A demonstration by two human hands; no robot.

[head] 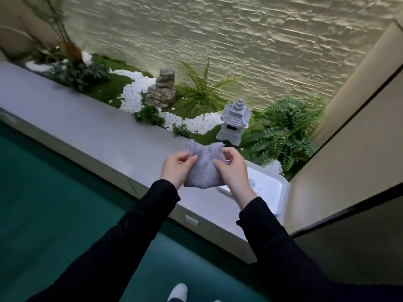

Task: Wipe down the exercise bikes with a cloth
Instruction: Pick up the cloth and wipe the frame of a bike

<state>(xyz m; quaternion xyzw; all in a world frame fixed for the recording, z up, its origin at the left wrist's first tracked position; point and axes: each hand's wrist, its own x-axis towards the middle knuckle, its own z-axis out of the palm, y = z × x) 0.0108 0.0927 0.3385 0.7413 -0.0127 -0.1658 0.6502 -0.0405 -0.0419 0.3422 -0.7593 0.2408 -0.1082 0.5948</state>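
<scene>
A small grey cloth (204, 168) hangs between my two hands above a grey ledge. My left hand (176, 168) pinches its left edge with thumb and fingers. My right hand (234, 171) pinches its right side near the top. Both arms are in black sleeves. No exercise bike is in view.
The grey ledge (91, 131) borders an indoor garden with white pebbles, ferns (285, 131), a rock stack (162, 88) and a stone lantern (234, 120). A white tray-like thing (270, 188) lies on the ledge at the right. Green floor (54, 203) is below; a beige wall (353, 149) stands at the right.
</scene>
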